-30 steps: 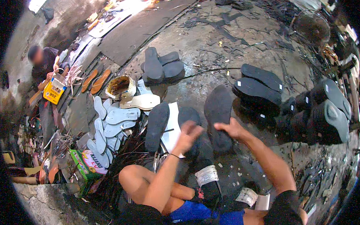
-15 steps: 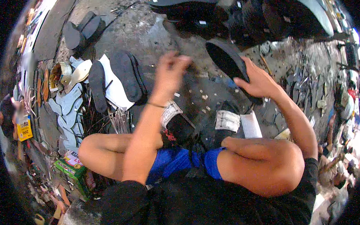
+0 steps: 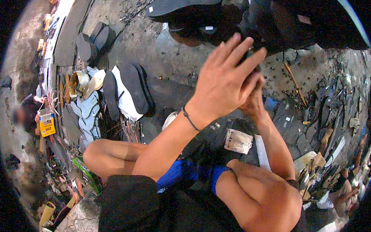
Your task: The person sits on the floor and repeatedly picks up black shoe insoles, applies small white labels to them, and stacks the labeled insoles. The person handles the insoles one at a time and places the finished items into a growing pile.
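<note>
My left hand (image 3: pixel 225 80) is raised in the middle, its fingers spread and reaching up and to the right. It overlaps my right hand (image 3: pixel 253 98), whose fingers are bent in around a black shoe sole (image 3: pixel 249 56). Only a dark sliver of that sole shows between the two hands; the rest is hidden. Whether my left fingers touch it I cannot tell. Above the hands is a pile of large black soles (image 3: pixel 185 4), some with small white labels. Below, a whitish strapped piece (image 3: pixel 238 141) lies by my right knee.
To the left lie a pair of black soles (image 3: pixel 134 91), a single sole (image 3: pixel 110 94) and a white sheet (image 3: pixel 128 102). Black blocks (image 3: pixel 103 42) stand beyond. Grey-blue cut pieces (image 3: pixel 86 113) are farther left, near another person (image 3: pixel 29 111). A stick (image 3: pixel 295 84) and scraps lie right.
My left hand has moved right and upward, its fingers spreading, and now covers part of my right hand. The sole, plain in my right hand before, is mostly hidden. The view has shifted.
</note>
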Action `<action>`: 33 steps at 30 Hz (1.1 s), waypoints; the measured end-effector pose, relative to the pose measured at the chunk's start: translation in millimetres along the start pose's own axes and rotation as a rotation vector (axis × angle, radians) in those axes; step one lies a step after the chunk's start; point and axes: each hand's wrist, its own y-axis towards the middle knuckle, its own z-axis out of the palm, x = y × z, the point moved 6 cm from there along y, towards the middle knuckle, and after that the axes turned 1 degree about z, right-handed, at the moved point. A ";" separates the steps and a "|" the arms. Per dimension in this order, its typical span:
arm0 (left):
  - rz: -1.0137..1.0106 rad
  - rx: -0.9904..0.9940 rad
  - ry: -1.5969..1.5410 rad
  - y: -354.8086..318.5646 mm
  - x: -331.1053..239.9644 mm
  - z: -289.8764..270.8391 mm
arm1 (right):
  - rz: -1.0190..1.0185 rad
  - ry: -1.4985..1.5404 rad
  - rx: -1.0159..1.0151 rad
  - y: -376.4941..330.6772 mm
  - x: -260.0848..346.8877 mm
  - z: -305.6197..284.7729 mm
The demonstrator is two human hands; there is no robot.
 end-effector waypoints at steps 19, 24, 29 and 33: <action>-0.900 0.234 -1.042 -98.2 60.2 79.5 | 0.656 0.427 0.196 -73.6 21.7 -18.8; -0.722 0.663 -0.783 -120.4 72.8 108.0 | 0.815 -0.333 0.140 -178.8 5.8 -114.9; -0.498 0.497 -0.098 -119.8 79.2 96.1 | 1.027 -0.192 0.446 -253.1 -8.9 -130.7; -0.618 0.439 -0.544 -97.3 48.7 93.1 | 0.906 0.095 0.271 -164.6 -22.5 -151.7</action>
